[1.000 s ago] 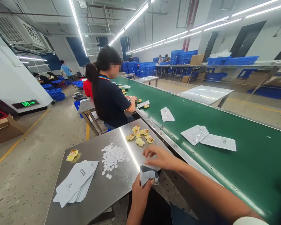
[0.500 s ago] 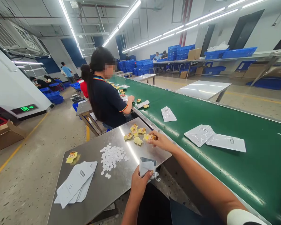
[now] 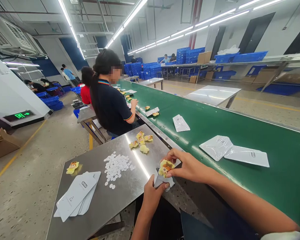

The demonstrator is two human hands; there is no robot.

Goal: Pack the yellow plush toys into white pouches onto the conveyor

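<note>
- Just past the near edge of the surface (image 3: 90, 160), the right grip (image 3: 190, 168) is pinching a yellow figure (image 3: 164, 169) between thumb and fingers, closing only as far as its body is allowing; the figure is overlapping the upper end of a silvery-white pouch (image 3: 160, 180); how far inside it is sitting, I cannot tell.
- Below it, the left grip (image 3: 151, 196) is closing round the pouch, thumb pressing on the front; the fingers behind are mostly hiding.
- In handling, the figure is probably being light, soft and squashable, hardly fragile; its body is looking like the surest hold, its thin edges likely bending first.
- Along its sides, the pouch is probably behaving as thin, flexible and a little slippery, creasing easily; a hold low on the side edges is seeming best, leaving the mouth free.
- In the count, seven figures are showing nearby: one in the right grip, five clustering (image 3: 141, 140) on the surface, one lying alone (image 3: 72, 167) near the far left corner.
- On the surface, at least three flat pouches (image 3: 76, 196) are overlapping; white discs (image 3: 116, 165) are lying too densely for counting.
- On the green belt (image 3: 202, 130), at least four pouches are lying; overlaps are hiding the exact number.
</note>
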